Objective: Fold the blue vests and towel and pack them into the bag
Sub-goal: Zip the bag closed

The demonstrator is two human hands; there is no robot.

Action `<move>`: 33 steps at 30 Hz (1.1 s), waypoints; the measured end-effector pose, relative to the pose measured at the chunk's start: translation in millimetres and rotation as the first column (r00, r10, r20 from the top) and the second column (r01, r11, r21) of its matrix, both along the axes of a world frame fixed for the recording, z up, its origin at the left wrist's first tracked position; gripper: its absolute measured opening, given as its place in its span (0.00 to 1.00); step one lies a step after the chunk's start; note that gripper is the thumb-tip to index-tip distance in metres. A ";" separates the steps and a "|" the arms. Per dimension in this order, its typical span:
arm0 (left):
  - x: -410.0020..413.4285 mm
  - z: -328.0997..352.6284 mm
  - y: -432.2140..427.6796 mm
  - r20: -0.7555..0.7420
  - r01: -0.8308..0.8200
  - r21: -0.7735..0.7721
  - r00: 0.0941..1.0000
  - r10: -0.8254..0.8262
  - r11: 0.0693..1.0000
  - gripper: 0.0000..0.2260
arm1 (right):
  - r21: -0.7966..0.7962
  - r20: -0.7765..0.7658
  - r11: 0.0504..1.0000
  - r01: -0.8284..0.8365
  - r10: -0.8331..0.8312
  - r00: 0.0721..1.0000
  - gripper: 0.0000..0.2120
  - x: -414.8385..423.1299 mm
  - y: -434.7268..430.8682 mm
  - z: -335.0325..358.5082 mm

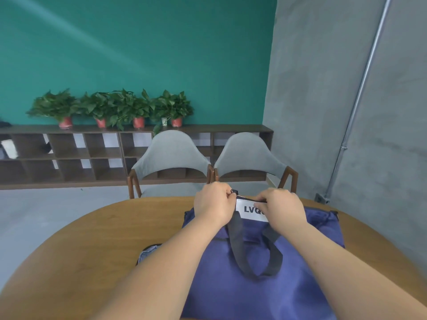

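Head view is showing a blue bag [254, 296] lying flat on a round wooden table [92, 239], its mouth edge pointing away from the person. Both hands are working at that far edge, close together but not touching. The left hand [213, 202] is curling its fingers and pinching a small dark pull [234, 192] at the bag's top. The right hand [283, 207] is clamping its curled fingers on the bag's edge just above a white label [250, 211], and is covering the label's right end, so only "LVQ" is showing. A dark grey strap [238, 241] is lying in a loop on the bag's upper face, between the two forearms.

Beside the left forearm, a bit of pale blue cloth [147, 252] is peeking out on the table, touching the bag's left side; too little is showing to tell what it is.

Two grey chairs [171, 153] are standing behind the table. Farther back, potted plants [115, 107] are sitting in a row on a low dark shelf [69, 153] against a green wall. A metal pipe [360, 93] is running up the grey wall at right.
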State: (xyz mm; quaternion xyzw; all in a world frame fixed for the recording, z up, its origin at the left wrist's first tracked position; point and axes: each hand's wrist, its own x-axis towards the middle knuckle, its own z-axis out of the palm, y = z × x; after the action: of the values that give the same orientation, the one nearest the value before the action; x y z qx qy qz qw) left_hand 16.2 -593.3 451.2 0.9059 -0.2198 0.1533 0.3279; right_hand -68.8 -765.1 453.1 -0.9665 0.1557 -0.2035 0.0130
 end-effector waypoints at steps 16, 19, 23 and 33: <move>22.5 -5.7 60.9 -0.257 -0.080 -0.351 0.966 -0.014 0.933 0.08 | -0.008 0.149 0.999 0.043 -0.042 0.988 0.05 -1.3 -43.1 10.6; 18.8 -10.0 60.3 -0.265 -0.092 -0.371 0.964 -0.010 0.924 0.08 | 0.001 0.153 0.998 0.064 -0.064 0.986 0.06 2.0 -46.8 9.0; 18.6 -20.4 60.2 -0.322 -0.124 -0.438 0.946 -0.026 0.890 0.06 | 0.011 0.141 0.993 0.120 -0.120 0.983 0.05 3.6 -45.8 6.3; 6.4 -57.8 82.7 -0.433 -0.099 -0.614 0.872 -0.229 0.783 0.04 | 0.168 0.178 0.981 -0.095 0.065 0.982 0.06 -5.3 16.5 -9.8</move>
State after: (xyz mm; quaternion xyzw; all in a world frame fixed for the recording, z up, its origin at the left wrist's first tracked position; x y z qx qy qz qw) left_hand 22.6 -510.6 393.4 0.7477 -0.1000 -0.0270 0.6559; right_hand -74.1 -748.7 443.3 -0.9460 0.1321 -0.2707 0.1198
